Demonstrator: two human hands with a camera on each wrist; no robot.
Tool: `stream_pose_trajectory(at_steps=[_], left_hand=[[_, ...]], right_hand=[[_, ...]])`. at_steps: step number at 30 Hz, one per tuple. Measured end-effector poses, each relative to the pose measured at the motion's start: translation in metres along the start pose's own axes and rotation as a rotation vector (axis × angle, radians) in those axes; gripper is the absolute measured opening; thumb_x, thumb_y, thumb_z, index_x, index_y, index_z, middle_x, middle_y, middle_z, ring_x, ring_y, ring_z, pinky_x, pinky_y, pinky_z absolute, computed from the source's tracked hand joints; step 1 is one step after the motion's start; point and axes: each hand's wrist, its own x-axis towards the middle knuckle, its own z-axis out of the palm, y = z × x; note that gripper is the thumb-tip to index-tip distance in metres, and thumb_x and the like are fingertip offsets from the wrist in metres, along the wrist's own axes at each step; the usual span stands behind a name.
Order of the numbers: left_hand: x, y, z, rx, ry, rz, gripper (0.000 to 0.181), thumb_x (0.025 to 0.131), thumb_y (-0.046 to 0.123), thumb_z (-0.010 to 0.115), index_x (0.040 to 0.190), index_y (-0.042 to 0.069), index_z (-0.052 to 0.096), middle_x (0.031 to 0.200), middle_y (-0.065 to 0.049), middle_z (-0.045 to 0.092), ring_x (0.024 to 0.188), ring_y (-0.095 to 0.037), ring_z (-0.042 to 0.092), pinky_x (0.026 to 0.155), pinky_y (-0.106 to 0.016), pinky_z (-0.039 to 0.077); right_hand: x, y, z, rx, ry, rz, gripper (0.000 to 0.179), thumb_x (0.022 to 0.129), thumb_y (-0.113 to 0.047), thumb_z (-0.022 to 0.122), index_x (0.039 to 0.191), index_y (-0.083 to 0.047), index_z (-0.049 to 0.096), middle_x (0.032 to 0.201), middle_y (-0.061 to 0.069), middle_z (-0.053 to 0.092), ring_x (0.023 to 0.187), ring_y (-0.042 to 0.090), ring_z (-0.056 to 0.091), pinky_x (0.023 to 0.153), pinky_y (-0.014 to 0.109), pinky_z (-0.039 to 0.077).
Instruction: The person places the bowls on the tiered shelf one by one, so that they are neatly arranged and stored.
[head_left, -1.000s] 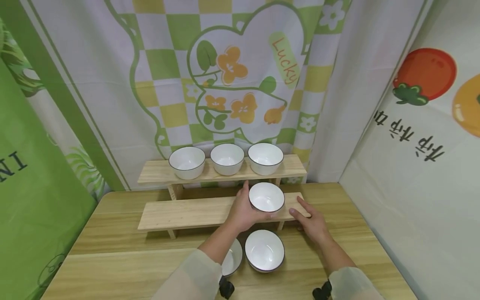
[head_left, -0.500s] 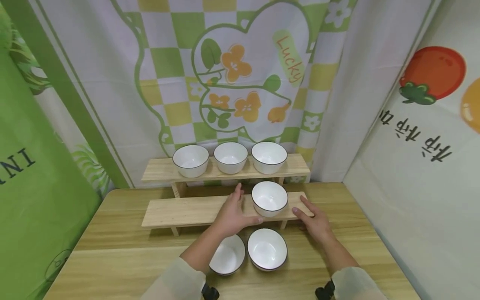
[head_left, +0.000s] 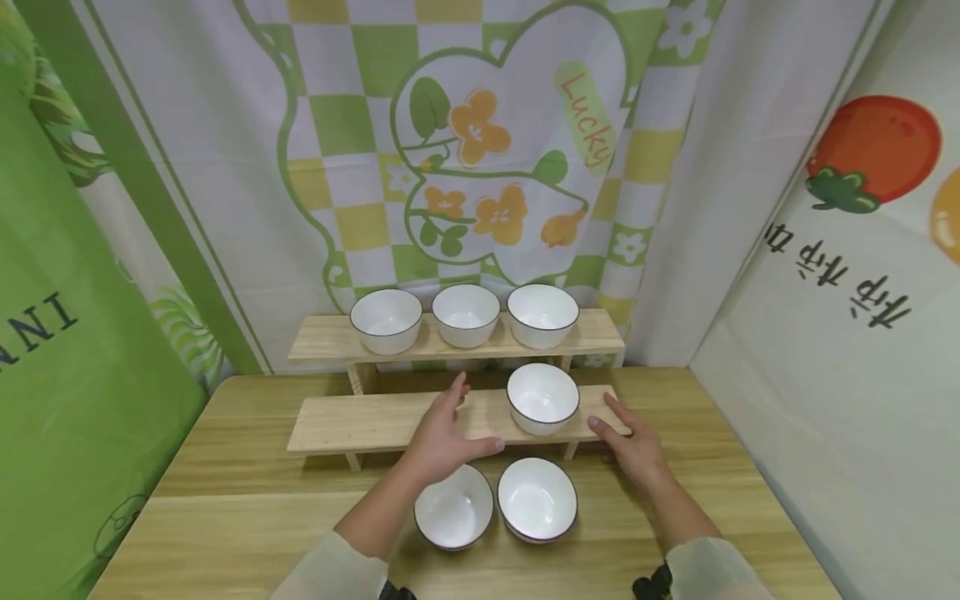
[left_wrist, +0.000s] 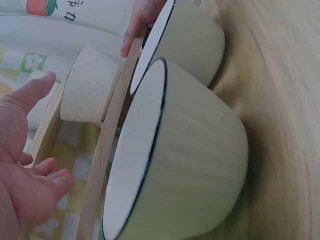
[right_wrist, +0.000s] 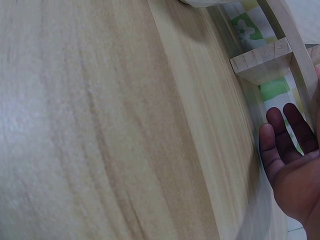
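Observation:
My left hand (head_left: 442,437) is off the bowls, thumb and fingers spread apart, in front of the lower shelf (head_left: 375,423). Just right of it, a white bowl with a dark rim (head_left: 543,400) stands upright on that shelf. My right hand (head_left: 637,450) is at the shelf's right end; its thumb and index finger rest on the board. In the right wrist view its other fingers (right_wrist: 280,142) hang loosely bent below the board. Two more white bowls stand on the table in front, a left bowl (head_left: 453,508) and a right bowl (head_left: 537,500).
Behind, the upper shelf (head_left: 330,337) bears three matching bowls: a left one (head_left: 386,322), a middle one (head_left: 466,317) and a right one (head_left: 543,317). Patterned cloth (head_left: 360,125) hangs behind the wooden table (head_left: 225,467), and more cloth walls stand at both sides.
My left hand has let go of the bowl on the lower shelf and moved left and toward me. The bowl stays there. The right hand keeps its place at the shelf's end.

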Motion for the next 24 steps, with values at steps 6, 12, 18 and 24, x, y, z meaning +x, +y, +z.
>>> stream_pose_trajectory(at_steps=[6,12,18,24], left_hand=[[-0.012,-0.01,-0.008,-0.038,0.019,0.008,0.109,0.077,0.034,0.095,0.163,0.009,0.032,0.161,-0.013,0.039,0.148,-0.028,0.039,0.12,-0.044,0.034],[-0.023,-0.017,-0.016,-0.057,0.014,0.043,0.105,0.078,0.038,0.094,0.161,0.009,0.037,0.161,-0.01,0.039,0.148,-0.029,0.04,0.12,-0.041,0.035],[-0.034,-0.024,-0.022,-0.113,-0.014,0.053,0.096,0.08,0.036,0.093,0.158,0.009,0.043,0.158,-0.008,0.043,0.146,-0.031,0.042,0.119,-0.044,0.037],[-0.042,-0.03,-0.026,-0.144,-0.027,0.057,0.092,0.081,0.032,0.092,0.156,0.011,0.045,0.157,-0.012,0.045,0.145,-0.029,0.044,0.119,-0.042,0.038]], right_hand=[[0.001,0.0,0.0,0.007,-0.005,0.002,0.086,0.091,-0.06,0.074,0.162,-0.028,0.039,0.169,0.02,0.023,0.112,0.03,0.063,0.075,0.031,0.061],[0.002,0.0,0.0,0.01,-0.007,0.008,0.086,0.091,-0.06,0.074,0.162,-0.028,0.038,0.169,0.019,0.022,0.117,0.031,0.06,0.075,0.03,0.061],[0.001,0.0,0.0,0.016,-0.007,0.002,0.086,0.091,-0.059,0.074,0.162,-0.027,0.038,0.169,0.019,0.023,0.117,0.031,0.059,0.075,0.03,0.061],[0.001,0.0,0.0,0.03,-0.011,-0.004,0.086,0.091,-0.06,0.074,0.162,-0.027,0.038,0.169,0.019,0.023,0.115,0.031,0.06,0.076,0.031,0.061]])
